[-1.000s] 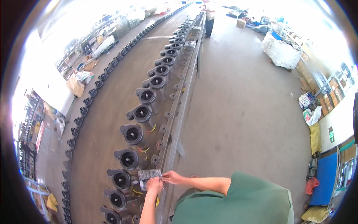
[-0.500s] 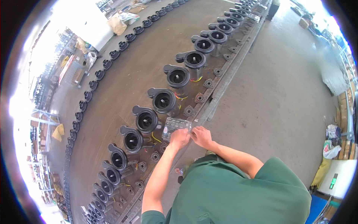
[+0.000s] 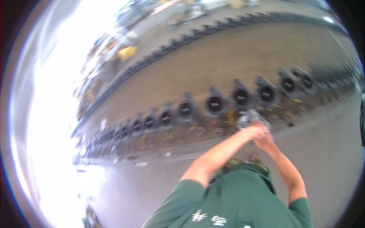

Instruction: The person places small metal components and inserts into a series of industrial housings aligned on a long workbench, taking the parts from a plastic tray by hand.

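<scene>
A row of dark grey round-mouthed metal housings (image 3: 215, 104) is lying along the brown floor strip (image 3: 213, 64). The left hand (image 3: 254, 131) and right hand (image 3: 264, 141) are meeting, both closing on a small clear plastic packet (image 3: 247, 117), blurred, just before the housings.

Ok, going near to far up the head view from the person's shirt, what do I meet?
Green shirt → left hand and right hand together on a small clear bag of parts → row of black round-mouthed housings → bare brown floor strip → second, farther row of dark housings.
</scene>
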The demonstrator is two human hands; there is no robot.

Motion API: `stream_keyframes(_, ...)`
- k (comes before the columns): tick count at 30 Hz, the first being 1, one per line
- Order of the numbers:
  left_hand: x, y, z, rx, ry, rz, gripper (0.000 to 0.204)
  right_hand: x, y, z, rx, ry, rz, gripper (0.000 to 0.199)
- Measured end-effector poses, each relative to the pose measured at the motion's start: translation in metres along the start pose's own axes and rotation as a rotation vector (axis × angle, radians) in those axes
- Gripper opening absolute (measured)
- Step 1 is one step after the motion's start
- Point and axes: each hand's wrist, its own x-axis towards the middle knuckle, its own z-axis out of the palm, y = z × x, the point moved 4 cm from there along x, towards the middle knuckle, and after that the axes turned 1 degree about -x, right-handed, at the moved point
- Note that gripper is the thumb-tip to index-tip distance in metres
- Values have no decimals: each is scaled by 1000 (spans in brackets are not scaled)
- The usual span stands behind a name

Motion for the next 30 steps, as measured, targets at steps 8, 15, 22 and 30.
stream_keyframes(8,-33,110,-52,276,267,-886,64,21,17,2,-157,-293,35,65)
stream_keyframes(15,-64,63,-109,22,140,315,19,5,17,13,70,-212,50,50)
stream_keyframes(22,-89,51,-91,206,293,397,11,48,-1,7,-23,-196,74,49)
stream_keyframes(30,-120,54,-127,299,353,326,15,53,-9,-16,-90,-235,1,66)
